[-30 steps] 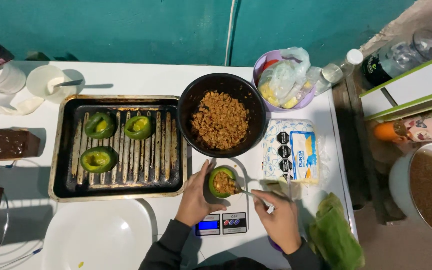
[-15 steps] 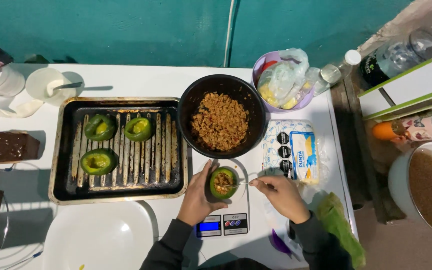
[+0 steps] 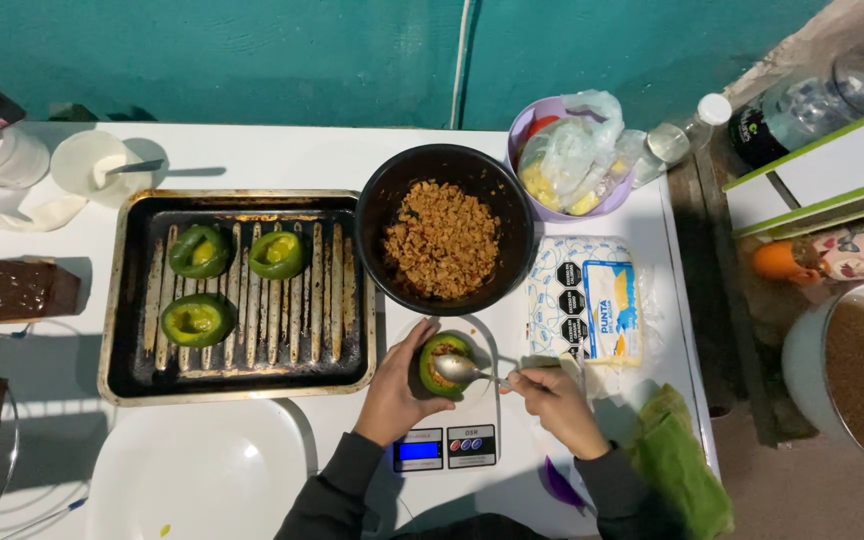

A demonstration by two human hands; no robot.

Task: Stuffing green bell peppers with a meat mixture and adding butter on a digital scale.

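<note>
1. White tabletop (image 3: 282, 155) runs beneath everything, with a teal wall behind it.
2. Left hand (image 3: 400, 385) has its fingers curled around the near side of a hollowed green pepper (image 3: 444, 362), gripping it where it stands on a small kitchen scale (image 3: 445, 446).
3. Right hand (image 3: 557, 400) pinches the handle of a metal spoon (image 3: 472, 372) between thumb and fingertips; the spoon's bowl rests over the pepper's opening, which shows brown filling inside.
4. Just beyond the left fingers sits a black bowl (image 3: 392, 215) of crumbled brown mince, its rim close to the pepper.
5. Out past the left hand's knuckles lies a dark baking tray (image 3: 242, 370) holding three more hollowed green peppers (image 3: 198, 251), well apart from the scale.
6. Beyond the right fingertips lies a pale wrapped packet (image 3: 584, 300); farther off stands a purple bowl (image 3: 527, 120) filled with clear bags.
7. A green cloth (image 3: 677, 460) lies beside the right wrist.
8. Near the left forearm is a white plate (image 3: 197, 470).
</note>
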